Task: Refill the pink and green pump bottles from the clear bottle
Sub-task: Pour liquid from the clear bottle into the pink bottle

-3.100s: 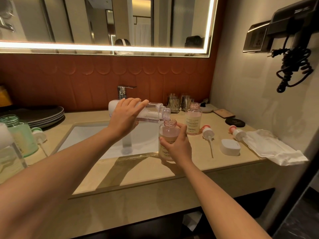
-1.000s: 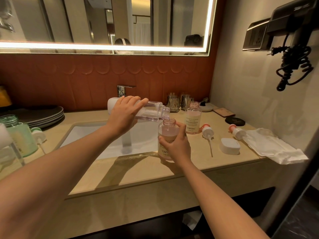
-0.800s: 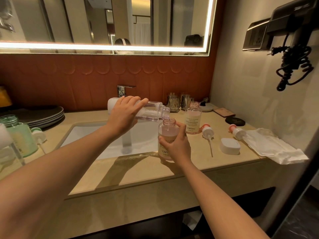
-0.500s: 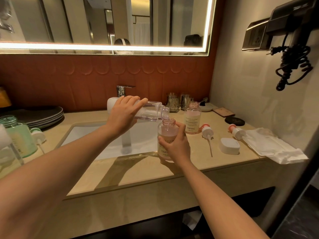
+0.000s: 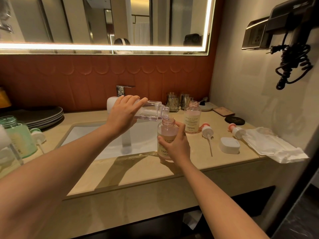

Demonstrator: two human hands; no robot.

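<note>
The smooth beige tabletop runs under both my hands, with the white sink sunk into it below my left forearm. Well out to the left of my left hand stands the green bottle, translucent and round-shouldered. Its threaded neck is bare and its green pump lies just beside it.

My left hand is wrapped over the clear bottle, fingers curled across the top of its hard, glossy barrel. The bottle lies nearly level, its long axis running from my left hand toward my right, mouth dipped slightly down. That mouth sits directly over the open neck of the pink bottle. My right hand clamps this one round its lower body and holds it upright. I cannot tell whether its base rests on the tabletop.

A thin pinkish layer seems to lie along the clear bottle's lower wall. I judge the next move is a steeper tilt from my left hand while my right holds the neck steady beneath.

Just beyond my right hand stands a second pink bottle, uncapped and labelled. To the right of that hand lie two white pumps with pink collars. A small rounded white cap sits near them.
</note>
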